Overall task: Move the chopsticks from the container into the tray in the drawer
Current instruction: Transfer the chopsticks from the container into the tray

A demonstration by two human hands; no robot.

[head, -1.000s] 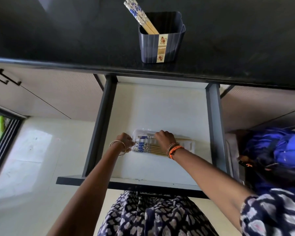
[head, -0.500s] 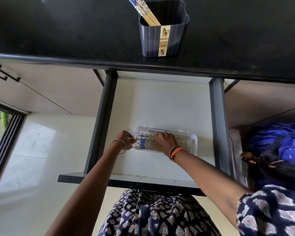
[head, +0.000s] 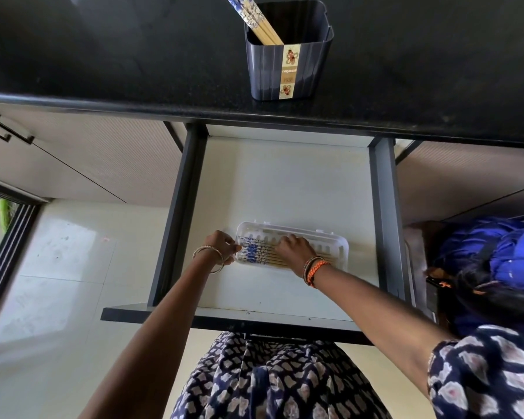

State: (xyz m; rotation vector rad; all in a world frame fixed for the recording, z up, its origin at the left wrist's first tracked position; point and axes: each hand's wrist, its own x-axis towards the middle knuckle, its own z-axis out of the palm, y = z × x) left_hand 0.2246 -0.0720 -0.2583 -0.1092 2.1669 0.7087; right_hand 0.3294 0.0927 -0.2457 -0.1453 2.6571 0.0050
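A white slotted tray [head: 333,241] lies in the open drawer [head: 285,182]. Several chopsticks [head: 256,254] with blue-patterned ends lie side by side in its left half. My left hand [head: 221,246] sits at the tray's left end, fingertips touching the patterned tips. My right hand [head: 292,249] rests on top of the chopsticks near their middle, fingers curled over them. A dark ribbed container [head: 288,52] stands on the black counter above the drawer, and a few more chopsticks [head: 254,21] lean out of its left corner.
The black counter [head: 103,55] overhangs the drawer's back. Dark drawer rails [head: 179,213] run down both sides, with a dark front panel [head: 224,320] near my patterned dress. A blue bundle [head: 502,252] sits at the right. Cabinet doors and pale floor tiles lie to the left.
Both hands stay at the tray, nudging the chopsticks; the right hand has shifted a little along them. The view has tilted so the container sits higher in frame.
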